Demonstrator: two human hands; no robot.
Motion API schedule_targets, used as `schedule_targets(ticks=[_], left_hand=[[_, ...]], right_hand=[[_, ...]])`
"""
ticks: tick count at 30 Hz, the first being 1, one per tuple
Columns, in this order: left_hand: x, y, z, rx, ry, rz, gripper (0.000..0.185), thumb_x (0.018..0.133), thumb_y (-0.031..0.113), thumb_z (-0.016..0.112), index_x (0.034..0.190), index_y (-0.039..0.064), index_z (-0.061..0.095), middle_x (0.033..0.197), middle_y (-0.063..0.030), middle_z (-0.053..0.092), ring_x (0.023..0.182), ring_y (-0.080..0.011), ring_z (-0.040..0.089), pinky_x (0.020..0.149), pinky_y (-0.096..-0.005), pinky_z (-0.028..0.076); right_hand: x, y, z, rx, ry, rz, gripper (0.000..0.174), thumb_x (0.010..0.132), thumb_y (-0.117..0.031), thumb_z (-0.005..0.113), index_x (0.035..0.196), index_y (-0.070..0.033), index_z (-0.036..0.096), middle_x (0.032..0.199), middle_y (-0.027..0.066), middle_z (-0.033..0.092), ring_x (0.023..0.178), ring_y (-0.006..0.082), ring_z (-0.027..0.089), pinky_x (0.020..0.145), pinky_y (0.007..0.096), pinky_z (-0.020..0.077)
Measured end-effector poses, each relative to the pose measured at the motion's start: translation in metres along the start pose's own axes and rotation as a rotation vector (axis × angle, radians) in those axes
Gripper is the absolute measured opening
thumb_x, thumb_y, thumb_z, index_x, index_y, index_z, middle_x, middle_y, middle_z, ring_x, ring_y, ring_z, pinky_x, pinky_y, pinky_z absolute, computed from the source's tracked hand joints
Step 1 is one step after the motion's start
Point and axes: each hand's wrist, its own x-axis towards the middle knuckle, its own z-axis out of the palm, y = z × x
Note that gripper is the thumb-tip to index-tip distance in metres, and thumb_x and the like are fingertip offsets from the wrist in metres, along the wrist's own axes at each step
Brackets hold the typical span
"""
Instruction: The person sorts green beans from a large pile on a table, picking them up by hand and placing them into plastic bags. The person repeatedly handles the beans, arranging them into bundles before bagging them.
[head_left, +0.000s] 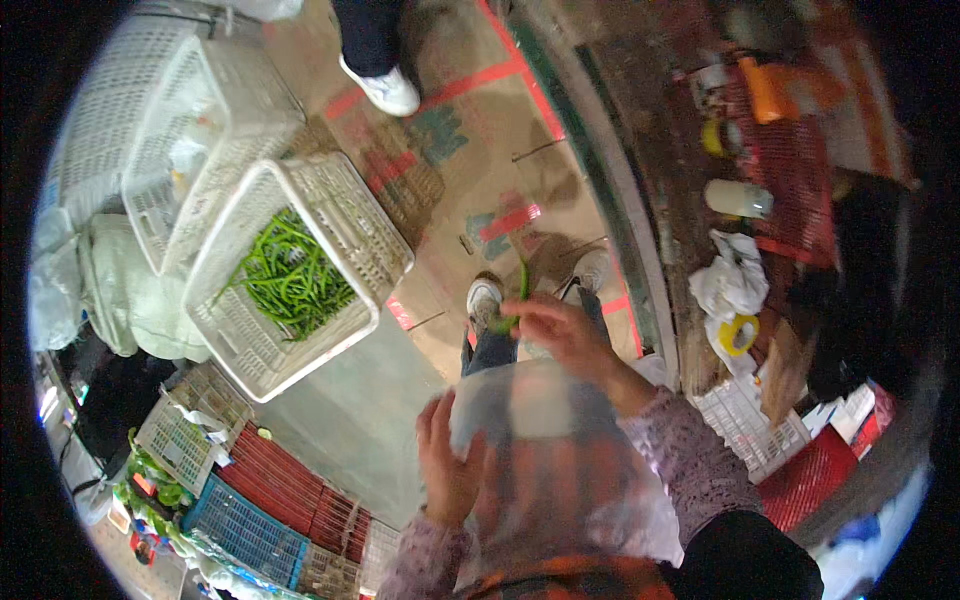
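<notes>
My right hand (559, 334) reaches out over my shoes with a long green chili pepper (523, 279) at its fingertips; something green and blurred shows beside the fingers. Nearer my body, my left hand (452, 457) is raised with thumb and fingers apart and nothing visible between them. Both hands are over the blurred plastic bag (540, 405) in front of my apron. To the left of my hands, a tilted white plastic crate (360, 217) holds a heap of green chili peppers (292, 277).
Another white crate (259, 97) and pale green sacks (142, 292) are at the left. Red and blue crates (247, 525) line the lower left. A person's white shoe (390, 91) is at the top. Tape rolls (739, 335) and a jar (731, 199) lie right, past a raised edge.
</notes>
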Motion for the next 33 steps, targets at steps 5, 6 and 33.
schedule_targets(ticks=[5,6,33], left_hand=[[-0.016,0.091,-0.062,-0.053,0.11,0.388,0.038,0.082,0.014,0.065,0.117,0.002,0.057,0.112,-0.0183,0.058,0.095,-0.0261,0.059,0.077,-0.0358,0.048],[-0.022,0.109,-0.081,-0.276,-0.042,0.343,0.035,0.083,0.015,0.066,0.114,0.001,0.058,0.105,-0.0173,0.061,0.091,-0.0247,0.06,0.076,-0.0347,0.048],[-0.259,0.527,-0.082,-0.08,-1.335,1.098,0.021,0.079,0.012,0.074,0.094,-0.002,0.069,0.071,0.0036,0.059,0.062,-0.0023,0.046,0.056,-0.0193,0.037]], right_hand=[[-0.152,-0.179,0.061,0.186,-0.138,-0.168,0.04,0.09,-0.018,0.063,0.127,-0.003,0.057,0.139,0.0126,0.043,0.115,0.0165,0.054,0.091,0.0315,0.0468],[-0.177,-0.207,0.067,0.059,-0.111,-0.271,0.043,0.089,-0.019,0.065,0.127,-0.004,0.057,0.144,0.0146,0.038,0.117,0.0177,0.054,0.092,0.0319,0.0462],[-0.622,-0.273,-0.016,-1.846,1.397,-0.766,0.042,0.082,-0.033,0.06,0.123,-0.038,0.05,0.149,0.0132,0.033,0.133,0.0393,0.038,0.109,0.0511,0.0299]])
